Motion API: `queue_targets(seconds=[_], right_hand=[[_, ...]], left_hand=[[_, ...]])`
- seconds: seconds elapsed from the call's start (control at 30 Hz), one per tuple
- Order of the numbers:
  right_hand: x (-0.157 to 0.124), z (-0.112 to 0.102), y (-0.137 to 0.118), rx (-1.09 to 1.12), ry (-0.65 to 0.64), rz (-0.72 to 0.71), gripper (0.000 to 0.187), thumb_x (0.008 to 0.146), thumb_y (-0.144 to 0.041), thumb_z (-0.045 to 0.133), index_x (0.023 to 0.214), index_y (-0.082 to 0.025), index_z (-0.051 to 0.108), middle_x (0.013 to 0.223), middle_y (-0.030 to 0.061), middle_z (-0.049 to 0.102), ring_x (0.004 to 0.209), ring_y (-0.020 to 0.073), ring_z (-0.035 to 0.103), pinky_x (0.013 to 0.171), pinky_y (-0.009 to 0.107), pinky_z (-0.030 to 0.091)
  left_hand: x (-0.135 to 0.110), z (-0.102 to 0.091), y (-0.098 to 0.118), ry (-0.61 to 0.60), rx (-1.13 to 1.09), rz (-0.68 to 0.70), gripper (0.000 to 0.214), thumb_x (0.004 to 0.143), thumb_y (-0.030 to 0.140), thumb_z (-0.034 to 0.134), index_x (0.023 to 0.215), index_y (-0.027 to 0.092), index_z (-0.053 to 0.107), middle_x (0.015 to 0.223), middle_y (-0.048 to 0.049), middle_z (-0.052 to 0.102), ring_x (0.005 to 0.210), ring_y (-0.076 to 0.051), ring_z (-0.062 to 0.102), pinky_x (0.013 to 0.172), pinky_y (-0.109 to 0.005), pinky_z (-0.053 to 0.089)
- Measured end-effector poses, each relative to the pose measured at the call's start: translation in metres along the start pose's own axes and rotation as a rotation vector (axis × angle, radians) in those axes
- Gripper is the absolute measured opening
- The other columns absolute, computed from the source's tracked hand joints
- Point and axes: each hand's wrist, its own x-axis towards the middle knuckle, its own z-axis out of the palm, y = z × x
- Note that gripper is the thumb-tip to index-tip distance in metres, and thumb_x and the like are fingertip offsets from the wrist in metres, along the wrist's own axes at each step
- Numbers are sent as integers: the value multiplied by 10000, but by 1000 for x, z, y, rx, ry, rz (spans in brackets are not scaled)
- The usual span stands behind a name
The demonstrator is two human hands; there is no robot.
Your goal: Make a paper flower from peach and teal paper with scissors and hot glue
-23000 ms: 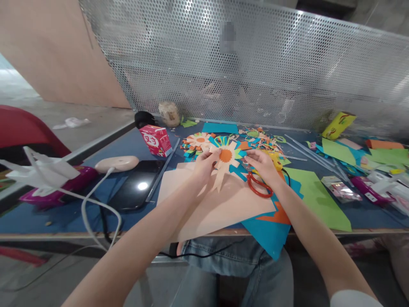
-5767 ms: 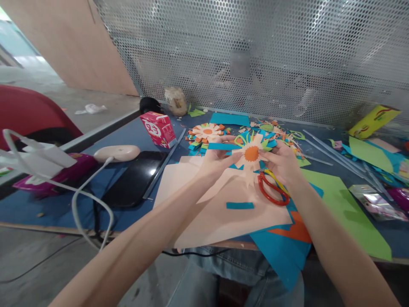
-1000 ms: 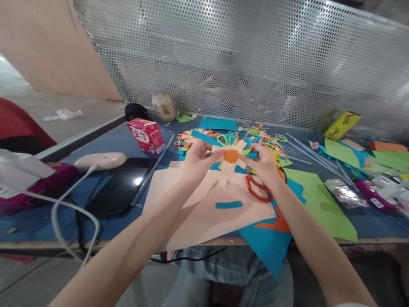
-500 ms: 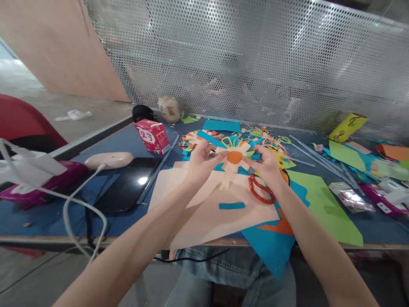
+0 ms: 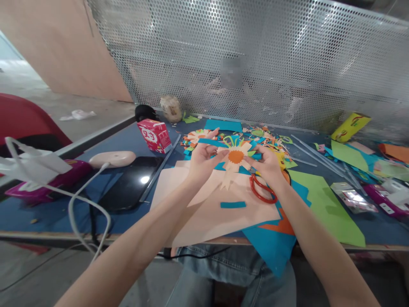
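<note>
I hold a peach paper flower (image 5: 235, 157) with an orange centre above the table, between both hands. My left hand (image 5: 203, 161) pinches its left side together with a blue paper strip (image 5: 208, 142) that sticks out to the upper left. My right hand (image 5: 267, 166) pinches the flower's right side. Green looped strips show behind the flower. Red-handled scissors (image 5: 262, 190) lie just under my right wrist. A short blue strip (image 5: 233, 204) lies on the peach paper sheet (image 5: 204, 213) below my hands.
On the blue table (image 5: 57, 213) lie a black tablet (image 5: 131, 184), a red carton (image 5: 154, 135), a pink device with a white cable (image 5: 112, 158), green sheets (image 5: 326, 204), blue paper (image 5: 271, 243) and paper scraps (image 5: 265, 135). A perforated metal screen (image 5: 255, 64) closes the back.
The blue strip in my left hand has swung lower, closer to the flower. Both hands stay on the flower; the view has shifted slightly.
</note>
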Motion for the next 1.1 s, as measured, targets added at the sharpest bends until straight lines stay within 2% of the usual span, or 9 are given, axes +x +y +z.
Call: queue_targets(seconds=[0.17,0.3,0.43,0.53,0.6,0.67,0.77,0.9,1.1], right_hand=[[0,0,1,38,-10,21,280,631,-394,713,802,-195,614,789,-1,624,674,119,577,624,257,501],[5,-4,5,131,80,61,271,604,-377,730,767,-204,601,750,-12,629,688,142,600,668,291,504],[11,-13,7,145,100,-110,201,637,-368,709,747,-233,608,788,0,663,822,189,630,819,365,485],[11,-19,4,70,47,-300,126,680,-352,682,709,-250,615,824,6,680,935,209,618,923,402,436],[10,-20,1,23,12,-376,94,705,-343,661,714,-256,628,870,8,688,1004,218,595,968,424,401],[8,-20,0,-35,-9,-421,74,715,-332,654,715,-259,644,963,14,684,1086,230,553,994,440,371],[6,-20,-1,-129,-54,-447,77,713,-334,663,690,-261,655,1110,16,635,1179,242,481,999,445,359],[5,-18,-1,-229,-58,-456,107,741,-348,630,687,-259,652,1230,12,555,1210,238,449,1012,448,345],[13,-31,8,-448,126,-376,328,786,-240,500,1112,-245,542,1214,88,538,1096,218,515,827,382,470]], left_hand=[[-3,3,4,-24,-56,-44,686,580,196,762,1219,235,517,566,59,565,691,-137,622,695,-242,478],[3,0,3,-38,-155,-62,641,617,325,737,1210,295,495,1021,-35,653,1102,-209,554,832,-286,455],[10,-7,4,110,-184,-421,484,752,571,513,1091,229,556,1151,-90,607,1090,-264,560,749,-332,472],[6,-7,8,-82,-205,-790,560,722,630,507,997,149,586,953,-124,658,879,-275,635,636,-330,474],[1,-4,10,-283,-285,-878,521,719,601,546,944,134,602,846,-110,669,781,-245,645,614,-316,475],[-4,-2,10,-367,-345,-802,343,708,439,658,879,144,617,781,-66,671,708,-180,635,633,-281,480],[-5,-3,7,-321,-335,-712,168,633,188,748,727,137,619,700,-18,656,627,-100,602,632,-219,474],[-4,-3,4,-244,-304,-754,219,536,132,802,607,131,595,635,-21,637,598,-90,595,633,-223,490],[-1,-2,-3,-76,-361,-552,323,480,159,826,547,158,511,612,8,620,609,-95,612,690,-249,509]])
